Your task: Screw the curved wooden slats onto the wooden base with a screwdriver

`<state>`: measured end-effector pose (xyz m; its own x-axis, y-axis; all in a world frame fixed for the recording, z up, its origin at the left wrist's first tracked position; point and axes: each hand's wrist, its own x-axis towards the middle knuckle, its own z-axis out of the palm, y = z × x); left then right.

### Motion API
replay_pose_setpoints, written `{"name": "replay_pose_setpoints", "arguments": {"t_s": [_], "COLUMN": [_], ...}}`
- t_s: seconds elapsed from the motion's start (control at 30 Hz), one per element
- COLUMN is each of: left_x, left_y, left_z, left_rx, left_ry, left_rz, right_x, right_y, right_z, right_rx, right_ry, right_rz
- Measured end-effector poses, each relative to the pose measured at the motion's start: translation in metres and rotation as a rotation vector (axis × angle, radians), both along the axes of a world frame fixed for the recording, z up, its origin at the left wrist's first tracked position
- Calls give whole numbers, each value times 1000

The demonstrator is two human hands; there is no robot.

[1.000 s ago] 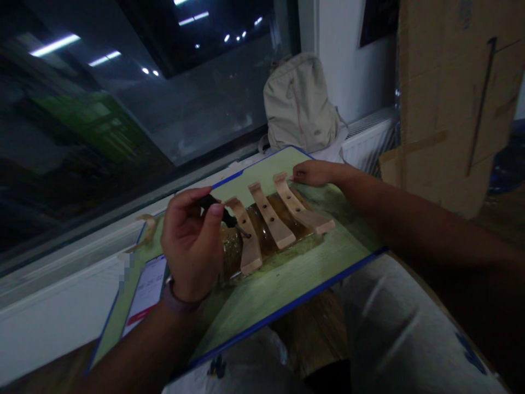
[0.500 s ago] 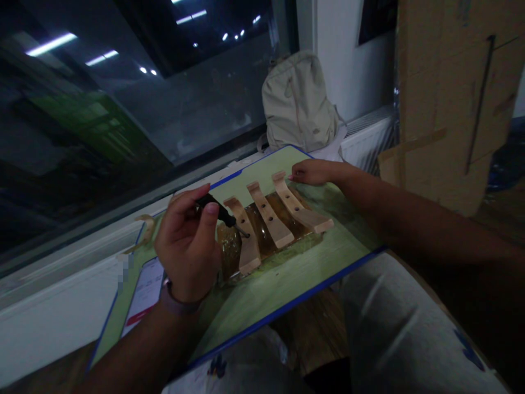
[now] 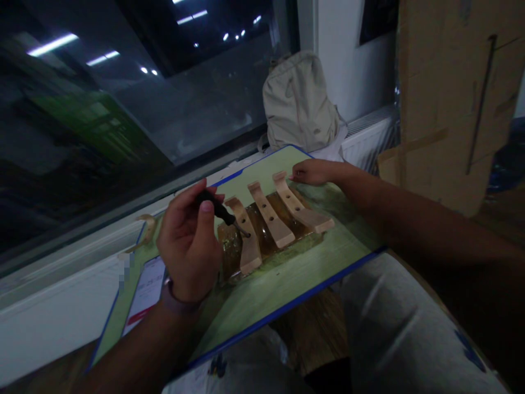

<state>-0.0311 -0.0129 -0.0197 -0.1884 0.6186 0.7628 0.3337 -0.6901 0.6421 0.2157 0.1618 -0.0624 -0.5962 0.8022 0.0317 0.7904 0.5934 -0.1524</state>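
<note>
A green board with a blue edge (image 3: 287, 284) rests across my lap. On it lies a brown curved wooden piece (image 3: 262, 227) with three pale wooden slats across it. My left hand (image 3: 186, 246) is closed round a small black-handled screwdriver (image 3: 217, 209), whose tip rests on the left slat (image 3: 248, 241). My right hand (image 3: 314, 172) lies at the far end of the right slat (image 3: 297, 205), fingers curled and pressing on it.
A beige backpack (image 3: 299, 104) leans by the dark window on the sill. A cardboard sheet (image 3: 455, 93) stands at the right. A phone with a lit screen (image 3: 143, 293) lies on the board's left part. A small curved wooden piece (image 3: 145, 230) lies near the sill.
My left hand has shifted slightly and turned the screwdriver a little on the left slat. My right hand has stayed in place.
</note>
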Motion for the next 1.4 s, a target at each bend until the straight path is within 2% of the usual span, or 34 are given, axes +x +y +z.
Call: {"name": "replay_pose_setpoints", "arguments": {"t_s": [0.13,0.33,0.43,0.7,0.93,1.2,1.4], "left_x": [4,-2,-2,1,-4,5,1], "left_y": [-3,-4,-5,-6,-7,-9,-4], "left_z": [-2,2,2,6,8,8,9], "left_rx": [-36,69,28,-90,-16,-78,3], "left_ry": [5,148,150,51,115,51,71], "left_rz": [-72,18,69,-61,73,-84,-53], "right_x": [1,1,1,2,3,4,5], "right_y": [1,1,0,1,3,6,7], "right_z": [-2,-2,-1,-2,-3,-5,-7], "right_rx": [0,-19,-24,-25,-19,-9,-22], "right_ry": [11,39,51,42,43,39,76], "right_rz": [7,-17,-17,-33,-5,5,-1]}}
